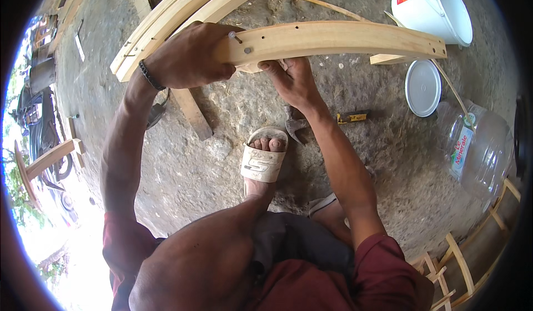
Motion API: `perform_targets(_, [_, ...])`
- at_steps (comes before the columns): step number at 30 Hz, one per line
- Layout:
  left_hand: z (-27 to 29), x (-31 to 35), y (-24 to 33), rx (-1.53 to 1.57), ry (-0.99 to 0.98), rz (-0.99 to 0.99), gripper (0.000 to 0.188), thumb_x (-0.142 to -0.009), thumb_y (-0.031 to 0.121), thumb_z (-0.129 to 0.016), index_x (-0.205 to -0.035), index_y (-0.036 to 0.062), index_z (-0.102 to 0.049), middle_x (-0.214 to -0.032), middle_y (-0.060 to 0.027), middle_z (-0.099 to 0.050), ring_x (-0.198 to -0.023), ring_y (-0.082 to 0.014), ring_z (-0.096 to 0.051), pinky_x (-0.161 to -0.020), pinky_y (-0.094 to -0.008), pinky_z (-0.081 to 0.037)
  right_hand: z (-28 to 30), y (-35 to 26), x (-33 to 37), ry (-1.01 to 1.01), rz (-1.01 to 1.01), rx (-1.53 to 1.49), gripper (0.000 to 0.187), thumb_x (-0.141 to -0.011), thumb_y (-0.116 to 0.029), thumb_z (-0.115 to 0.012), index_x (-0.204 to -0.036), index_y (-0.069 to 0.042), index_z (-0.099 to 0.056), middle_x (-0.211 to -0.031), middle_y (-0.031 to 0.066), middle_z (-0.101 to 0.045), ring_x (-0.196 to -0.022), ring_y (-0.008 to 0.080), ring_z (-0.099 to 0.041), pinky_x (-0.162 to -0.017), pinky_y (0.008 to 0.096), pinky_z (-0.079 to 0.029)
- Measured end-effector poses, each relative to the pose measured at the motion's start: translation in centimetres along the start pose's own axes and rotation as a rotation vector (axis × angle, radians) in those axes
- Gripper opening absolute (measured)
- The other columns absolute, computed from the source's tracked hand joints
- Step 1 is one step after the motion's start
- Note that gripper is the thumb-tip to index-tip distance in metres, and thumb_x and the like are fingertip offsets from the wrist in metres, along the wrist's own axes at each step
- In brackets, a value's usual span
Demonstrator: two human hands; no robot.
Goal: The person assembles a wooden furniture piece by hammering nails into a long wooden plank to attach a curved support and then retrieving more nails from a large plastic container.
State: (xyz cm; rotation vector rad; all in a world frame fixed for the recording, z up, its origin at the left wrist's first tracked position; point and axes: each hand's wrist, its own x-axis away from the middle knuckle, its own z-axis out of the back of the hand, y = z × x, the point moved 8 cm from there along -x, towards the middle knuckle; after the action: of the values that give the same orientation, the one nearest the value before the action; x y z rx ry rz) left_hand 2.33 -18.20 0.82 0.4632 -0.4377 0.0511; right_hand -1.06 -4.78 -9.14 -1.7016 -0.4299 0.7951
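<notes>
A curved piece of light wood (pixel 333 38) spans the far side in front of me, with small holes along its face. One nail (pixel 236 37) sticks up near its left end, beside a flat metal head set in the wood. My left hand (pixel 191 55), a dark bracelet at its wrist, is closed around that left end. Under the wood's near edge, my right hand (pixel 293 83) grips it from below with the thumb up; its other fingers are partly hidden. Beside my right forearm, a hammer (pixel 297 126) lies on the ground, its handle mostly hidden.
More curved wooden pieces (pixel 183 12) with nails lie at the far left. A white bucket (pixel 433 11), its round lid (pixel 423 88) and a clear plastic bottle (pixel 480 150) are at right. A yellow-and-black tool (pixel 353 116) lies near my right forearm. Wooden frames (pixel 461 264) stand lower right.
</notes>
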Motion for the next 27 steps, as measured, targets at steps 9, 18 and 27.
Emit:
perform_targets(9, [0.2, 0.7, 1.0, -0.033, 0.214, -0.204, 0.054, -0.075, 0.015, -0.078, -0.126, 0.0093, -0.063, -0.095, -0.0125, -0.073, -0.084, -0.0268, -0.072, -0.073, -0.0397, -0.059, -0.3, -0.9, 1.3, 0.149, 0.060, 0.085, 0.016, -0.093, -0.006, -0.066, -0.109, 0.000, -0.068, -0.103, 0.0164, -0.071, -0.096, 0.0273, -0.069, -0.084, 0.0377, -0.054])
perform_targets(18, [0.3, 1.6, 0.6, -0.111, 0.348, -0.154, 0.055, -0.074, 0.020, -0.081, -0.125, 0.0140, -0.063, -0.101, -0.0083, -0.073, -0.083, -0.0281, -0.072, -0.074, -0.0402, -0.057, -0.1, -0.5, 1.5, 0.201, 0.133, 0.196, 0.019, -0.097, -0.017, -0.065, -0.107, 0.000, -0.067, -0.094, 0.0126, -0.072, -0.087, 0.0240, -0.069, -0.077, 0.0393, -0.054])
perform_targets(27, [0.1, 1.6, -0.2, -0.124, 0.312, -0.129, 0.051, -0.076, 0.023, -0.080, -0.123, 0.0120, -0.062, -0.100, -0.0099, -0.073, -0.084, -0.0286, -0.071, -0.076, -0.0413, -0.056, 0.0, -0.8, 0.7, 0.122, 0.094, 0.219, 0.017, -0.096, -0.016, -0.064, -0.103, -0.002, -0.071, -0.096, 0.0151, -0.072, -0.089, 0.0307, -0.069, -0.079, 0.0420, -0.054])
